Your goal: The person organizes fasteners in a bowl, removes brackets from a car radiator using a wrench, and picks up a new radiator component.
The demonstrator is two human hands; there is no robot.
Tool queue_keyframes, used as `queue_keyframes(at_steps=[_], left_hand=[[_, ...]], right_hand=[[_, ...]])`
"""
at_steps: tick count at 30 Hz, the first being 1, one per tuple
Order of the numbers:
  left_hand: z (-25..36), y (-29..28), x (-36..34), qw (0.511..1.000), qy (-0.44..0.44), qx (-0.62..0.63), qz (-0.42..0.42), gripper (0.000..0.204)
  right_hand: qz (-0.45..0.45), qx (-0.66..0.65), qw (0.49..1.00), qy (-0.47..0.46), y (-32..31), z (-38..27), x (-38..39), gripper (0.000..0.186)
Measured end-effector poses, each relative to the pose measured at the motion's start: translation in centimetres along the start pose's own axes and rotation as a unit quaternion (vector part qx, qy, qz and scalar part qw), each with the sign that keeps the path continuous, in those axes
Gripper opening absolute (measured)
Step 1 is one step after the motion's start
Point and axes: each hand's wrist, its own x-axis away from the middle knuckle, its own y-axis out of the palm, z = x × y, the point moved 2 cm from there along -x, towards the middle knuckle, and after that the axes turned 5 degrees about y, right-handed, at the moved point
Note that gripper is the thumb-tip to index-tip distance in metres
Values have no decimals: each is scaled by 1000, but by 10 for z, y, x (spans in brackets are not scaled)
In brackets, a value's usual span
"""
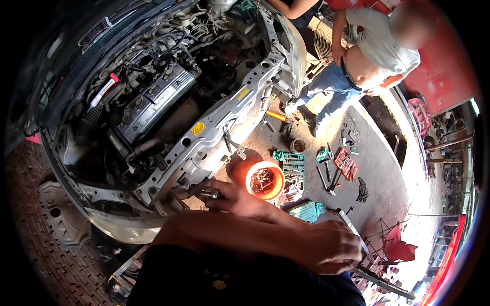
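My forearms cross in front of me. My right hand (227,198) is at the near end of the car's grey front crossmember (217,125), its fingers closed round a small metal tool (209,194) whose exact kind I cannot make out. My left hand (332,247) lies off to the right, over my knee, with curled fingers; whatever may be in them is hidden. Beyond the crossmember sits the exposed engine with its silver cover (155,104). A red-and-white light bar (103,92) lies across the far-left side of the engine bay.
An orange bucket (279,181) of small metal parts stands beyond my right hand. Nearby are a green socket set (293,163), a red tool case (347,164), loose wrenches and an orange-handled hammer (276,116). A person (377,56) stands at the far right, with another person's arm beside them.
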Motion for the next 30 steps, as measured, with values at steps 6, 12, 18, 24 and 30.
queue_keyframes(at_steps=[6,12,18,24,30], left_hand=[[-16,-187,63,944,-211,-241,75,24],[-83,-333,192,639,-296,-696,139,37],[-112,-310,207,550,-506,-658,90,49],[-106,-320,215,555,-469,-680,100,46],[-124,-306,187,559,-541,-625,65,47]], right_hand=[[370,-154,913,-81,-100,87,33,23],[399,-424,813,-13,-131,83,-16,26],[490,-421,763,-20,-149,109,-61,24],[456,-436,775,-21,-156,130,-88,24],[499,-215,835,88,-180,167,-76,38]])
